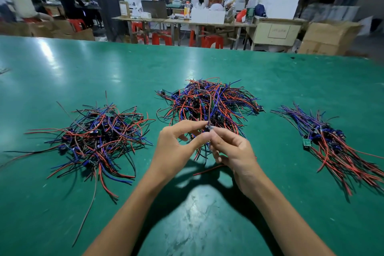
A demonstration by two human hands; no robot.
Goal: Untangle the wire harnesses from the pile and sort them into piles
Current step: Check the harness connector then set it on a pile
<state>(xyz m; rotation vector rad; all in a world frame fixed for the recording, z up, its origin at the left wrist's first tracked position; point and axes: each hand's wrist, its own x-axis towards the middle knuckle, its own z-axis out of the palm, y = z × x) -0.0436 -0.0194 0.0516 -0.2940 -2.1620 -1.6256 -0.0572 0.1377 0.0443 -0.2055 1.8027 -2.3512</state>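
We pinch one small dark-bodied wire harness (208, 127) between our left hand (176, 143) and right hand (232, 149), just before the central tangled pile of red, blue and black wires (207, 100) at twelve o'clock on the green table (62, 64); sorted piles lie at nine (93, 133) and three o'clock (328, 137).

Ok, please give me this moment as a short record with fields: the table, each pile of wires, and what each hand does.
table: green table, wires in three groups
middle pile: middle pile, tangled red, blue and black wires, just beyond the hands
left pile: left pile, loose and tangled
right pile: right pile, wires lying mostly in one direction, small green board at its near-left edge
left hand: left hand pinches a small part on a wire
right hand: right hand pinches the same part
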